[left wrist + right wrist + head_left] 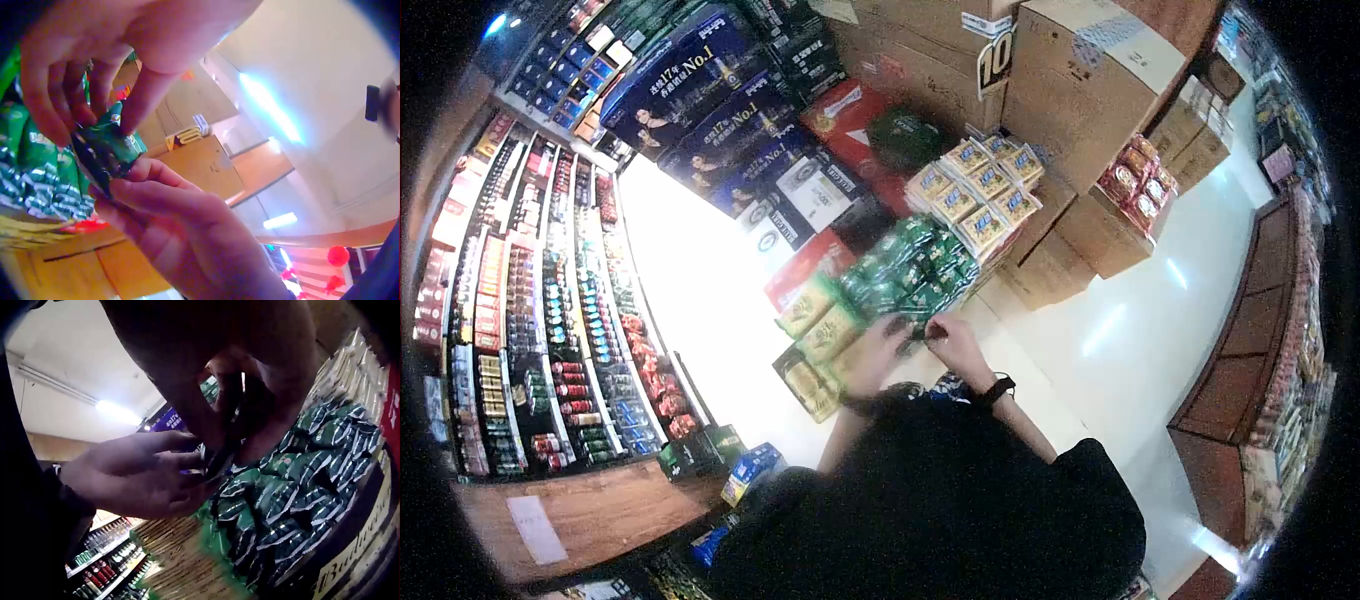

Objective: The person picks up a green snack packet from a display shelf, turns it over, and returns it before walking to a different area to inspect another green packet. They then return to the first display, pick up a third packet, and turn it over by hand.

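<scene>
A small dark green foil packet (106, 147) is held between both hands. My left hand (878, 352) pinches it with thumb and fingers from above in the left wrist view. From the other side my right hand (958, 345) grips it, thumb and fingertips at its edge. In the right wrist view that hand (250, 394) hides much of the packet, and the left hand (140, 475) meets it from the left. Just beyond the hands lies a pile of similar green packets (915, 265), in close rows.
Yellow packets (980, 195) are stacked behind the green pile. Larger green-and-yellow packs (825, 325) stand at its left. Cardboard boxes (1060, 120) rise at the back, with red packets (1137, 185) at their right. Drink shelves (560, 300) line the left side, brown cabinets (1245, 330) the right.
</scene>
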